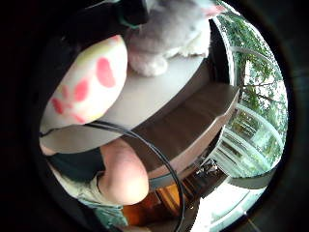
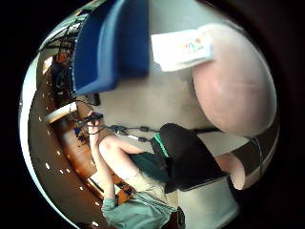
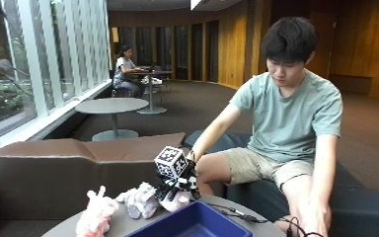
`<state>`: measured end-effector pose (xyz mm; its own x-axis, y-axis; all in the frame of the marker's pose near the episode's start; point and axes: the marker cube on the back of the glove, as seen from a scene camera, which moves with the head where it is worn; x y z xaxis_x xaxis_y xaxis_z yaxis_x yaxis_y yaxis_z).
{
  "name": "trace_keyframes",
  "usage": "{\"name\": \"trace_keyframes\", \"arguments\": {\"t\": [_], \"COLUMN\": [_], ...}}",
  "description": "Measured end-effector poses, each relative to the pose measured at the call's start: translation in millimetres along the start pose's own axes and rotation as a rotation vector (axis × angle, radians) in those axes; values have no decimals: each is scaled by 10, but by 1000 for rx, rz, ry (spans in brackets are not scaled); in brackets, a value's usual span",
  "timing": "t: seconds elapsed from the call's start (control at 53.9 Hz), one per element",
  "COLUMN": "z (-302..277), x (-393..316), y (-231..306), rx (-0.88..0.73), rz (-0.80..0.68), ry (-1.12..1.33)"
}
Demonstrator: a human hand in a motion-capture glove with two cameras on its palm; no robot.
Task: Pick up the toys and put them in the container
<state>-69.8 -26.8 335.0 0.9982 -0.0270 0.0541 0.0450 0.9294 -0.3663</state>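
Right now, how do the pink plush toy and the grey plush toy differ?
The pink plush toy stands free near the table's edge; the grey plush toy sits right beside the gloved right hand. The pink one is pale pink, the grey one grey and white. Neither is in the blue container; both rest on the table.

We see pale pink rounded toy (image 2: 236, 86) filling much of view, close to palm. White sewn tag (image 2: 183, 47) with coloured print lies against it. Blue container (image 2: 112, 43) stands on grey bench (image 2: 157, 102). Black cable (image 2: 138, 129) runs across bench surface. Black-gloved part of right hand (image 2: 188, 160) shows at edge. Beyond bench: person's bare knee (image 2: 112, 145), khaki shorts (image 2: 138, 180), green shirt (image 2: 138, 212).
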Motion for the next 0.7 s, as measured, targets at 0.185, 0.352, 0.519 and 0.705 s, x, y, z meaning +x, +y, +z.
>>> {"name": "trace_keyframes", "arguments": {"t": [0.185, 0.352, 0.519, 0.705], "z": [256, 232, 304, 126], "x": [147, 38, 135, 116], "y": [-113, -293, -390, -555], "rx": [112, 201, 293, 341], "rz": [18, 18, 36, 52], "ry": [119, 144, 36, -37]}}
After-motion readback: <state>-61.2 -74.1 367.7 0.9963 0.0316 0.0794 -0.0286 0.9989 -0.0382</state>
